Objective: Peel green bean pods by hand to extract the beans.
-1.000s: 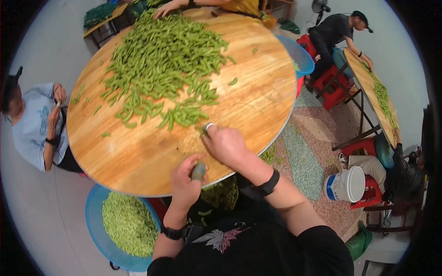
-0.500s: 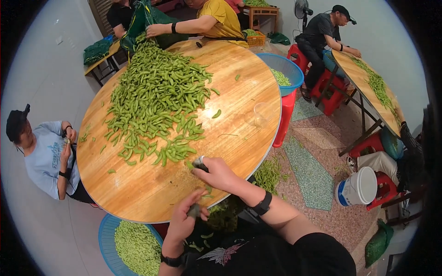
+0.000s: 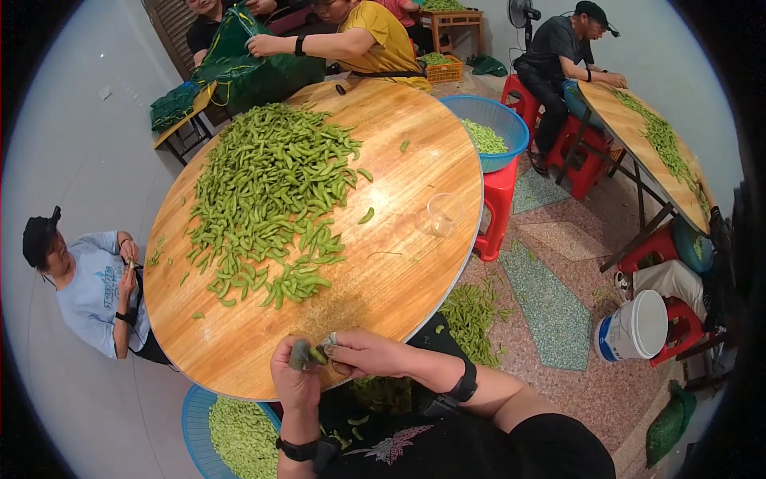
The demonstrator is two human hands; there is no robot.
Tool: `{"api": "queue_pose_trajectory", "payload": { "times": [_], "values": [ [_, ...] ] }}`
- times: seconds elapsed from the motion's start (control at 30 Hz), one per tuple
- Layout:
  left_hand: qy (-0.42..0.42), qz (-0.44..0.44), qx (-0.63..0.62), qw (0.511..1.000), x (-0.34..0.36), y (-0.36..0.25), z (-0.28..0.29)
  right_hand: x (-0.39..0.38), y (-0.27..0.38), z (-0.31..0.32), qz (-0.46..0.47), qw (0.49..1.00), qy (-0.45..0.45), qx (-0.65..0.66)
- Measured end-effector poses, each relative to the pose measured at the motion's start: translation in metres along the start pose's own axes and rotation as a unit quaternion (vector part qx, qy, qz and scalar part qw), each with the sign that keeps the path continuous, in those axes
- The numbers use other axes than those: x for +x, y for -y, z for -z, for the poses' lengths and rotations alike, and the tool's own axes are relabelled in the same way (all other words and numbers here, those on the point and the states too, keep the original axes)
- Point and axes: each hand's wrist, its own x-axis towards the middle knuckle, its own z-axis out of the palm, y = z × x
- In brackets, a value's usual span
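Both hands at the table's (image 3: 415,148) near edge, pod (image 3: 318,356) pinched between them. Left hand (image 3: 295,382): curled, barely parted, dark matte cover on thumb (image 3: 300,354), against pod. Right hand (image 3: 363,354): fingers bunched on pod's other end, shiny silvery band (image 3: 329,339) at the fingertips. Pod: green, slim; long axis slants slightly down toward right hand, ends partly hidden. Table: round, smooth, wood-grained. Pod pile (image 3: 267,180): curved, plump, mixed directions, on table's far-left part. Blue plastic basin (image 3: 194,427) with pale beans below table's near-left edge.
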Motion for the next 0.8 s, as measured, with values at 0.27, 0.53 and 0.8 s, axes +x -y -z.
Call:
{"api": "queue_pose_trajectory", "payload": {
  "times": [0.27, 0.53, 0.8],
  "values": [
    [-0.012, -0.041, 0.059, 0.997, -0.012, 0.0, -0.006, -0.001, -0.001, -0.01, 0.086, 0.985, -0.054, -0.143],
    [-0.01, -0.092, 0.149, 0.985, -0.01, 0.003, 0.011, 0.006, -0.008, -0.028, 0.025, 0.995, -0.081, -0.061],
    [0.029, 0.01, -0.096, 0.995, 0.004, -0.002, 0.003, 0.014, 0.001, -0.02, 0.0, 0.992, -0.052, 0.119]
  ]
}}
